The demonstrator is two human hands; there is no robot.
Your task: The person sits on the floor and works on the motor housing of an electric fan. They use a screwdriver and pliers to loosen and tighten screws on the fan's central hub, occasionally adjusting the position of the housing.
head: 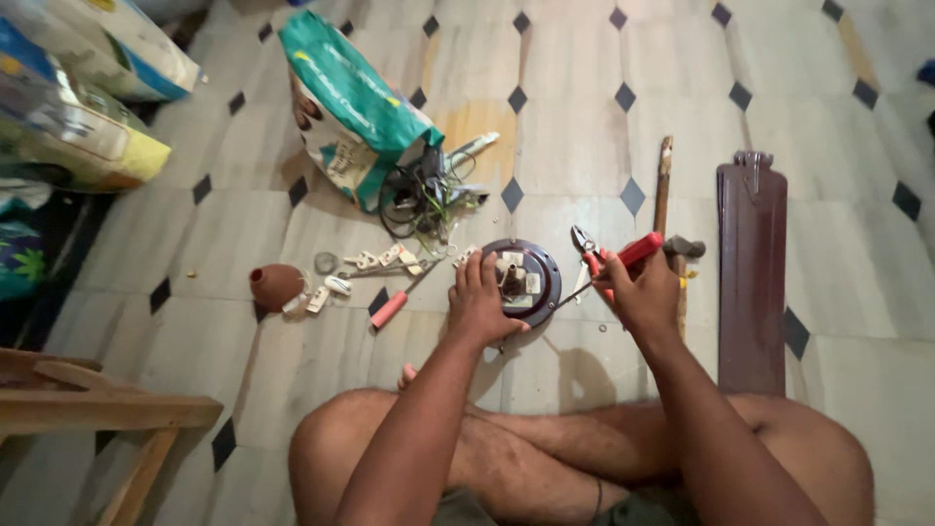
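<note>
Head view, looking down past my crossed legs to the tiled floor: my left hand [479, 297] lies on the near-left rim of the round dark fan motor housing [526, 281], fingers [471, 271] spread and pressing down, not closed round anything. My right hand [643, 292] is clenched on the red-handled pliers [612, 261], whose nose points up and left, just beside the housing's right rim; whether the nose grips a wire I cannot tell. Both forearms reach forward from the knees, the right wrist bent inward, the left nearly straight. Risks, as I judge them: the housing sits loose on smooth tile and is steadied by one flat palm only, so a hard pull with the pliers could spin or slide it; the nose could slip off and nick the white terminal block [513, 261] at the centre or my left fingertips close by. A red-handled screwdriver [401, 298] lies just left of the housing, a hammer [682, 249] and a brown fan blade [752, 278] to its right, small white fittings [380, 260] and tangled wires [424, 195] beyond it, beside a green sack [346, 102]; small parts could easily scatter across the floor.
</note>
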